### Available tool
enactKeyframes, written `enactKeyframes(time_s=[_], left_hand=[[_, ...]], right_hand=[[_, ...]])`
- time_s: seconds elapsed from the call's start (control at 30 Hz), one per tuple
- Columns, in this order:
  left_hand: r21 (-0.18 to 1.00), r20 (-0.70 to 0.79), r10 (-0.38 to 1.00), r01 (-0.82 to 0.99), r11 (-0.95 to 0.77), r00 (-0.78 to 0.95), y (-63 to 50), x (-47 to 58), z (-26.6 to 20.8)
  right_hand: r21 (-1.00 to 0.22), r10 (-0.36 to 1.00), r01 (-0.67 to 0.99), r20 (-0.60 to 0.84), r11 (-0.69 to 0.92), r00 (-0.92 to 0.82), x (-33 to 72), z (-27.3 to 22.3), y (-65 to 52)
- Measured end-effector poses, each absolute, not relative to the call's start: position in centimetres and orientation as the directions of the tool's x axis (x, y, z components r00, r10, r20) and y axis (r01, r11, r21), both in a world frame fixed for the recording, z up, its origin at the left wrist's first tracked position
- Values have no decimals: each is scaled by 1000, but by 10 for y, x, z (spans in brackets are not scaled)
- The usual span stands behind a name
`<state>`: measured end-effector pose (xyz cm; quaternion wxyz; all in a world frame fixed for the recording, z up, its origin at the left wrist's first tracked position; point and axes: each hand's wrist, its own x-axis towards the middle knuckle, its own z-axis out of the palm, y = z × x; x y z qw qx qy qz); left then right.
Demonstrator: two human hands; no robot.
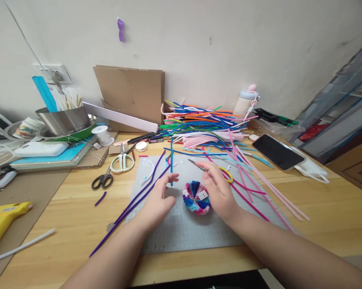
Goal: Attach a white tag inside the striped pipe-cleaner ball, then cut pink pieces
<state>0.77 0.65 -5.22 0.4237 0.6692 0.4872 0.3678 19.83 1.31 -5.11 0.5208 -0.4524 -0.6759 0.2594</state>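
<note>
My left hand (pixel 162 192) is over the left part of the grey cutting mat (pixel 168 237), its fingers apart and nothing visibly gripped. Its fingertips come close to a blue pipe cleaner (pixel 171 154); whether they touch is unclear. My right hand (pixel 219 190) is closed on a tool with a pointed dark metal tip (pixel 195 163) and a yellow handle (pixel 228 175); the fingers hide its middle. Between the hands lies a round, fuzzy pipe-cleaner piece (pixel 188 202) in blue, pink and white, with a small white tag (pixel 203 195) on it. Two purple pipe cleaners (pixel 138 196) run beside my left forearm.
A heap of coloured pipe cleaners (pixel 199 124) lies behind the mat, cardboard sheets (pixel 117 88) to its left. Black-handled scissors (pixel 102 180), white-handled scissors (pixel 122 162) and a yellow glue gun (pixel 6 216) are left. A phone (pixel 278 151) lies right.
</note>
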Motion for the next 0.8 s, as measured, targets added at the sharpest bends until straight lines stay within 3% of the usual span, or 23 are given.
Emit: enactKeyframes(time_s=[0.07,0.17,0.27,0.4,0.57,0.8], left_hand=[[895,115,934,372,-245,337,2,9,-50],[829,132,900,451,-329,415,-3,12,-49],[778,130,892,513,-363,434,-3,14,-51],[728,127,890,568,-384,438,-2,13,-53],[657,159,868,607,-448,470,-2,12,-50],[600,125,872,664,-446,473,-5,14,-43]], right_hand=[[-968,964,100,241,230,111,197,-57,20],[-967,986,-253,-74,-35,147,191,-68,26],[-915,986,-390,-145,-101,84,184,-72,26],[-797,992,-591,-106,-123,-64,182,-65,21],[-839,992,-530,-75,-120,-105,186,-68,22],[-944,997,-325,-78,-65,27,188,-69,24]])
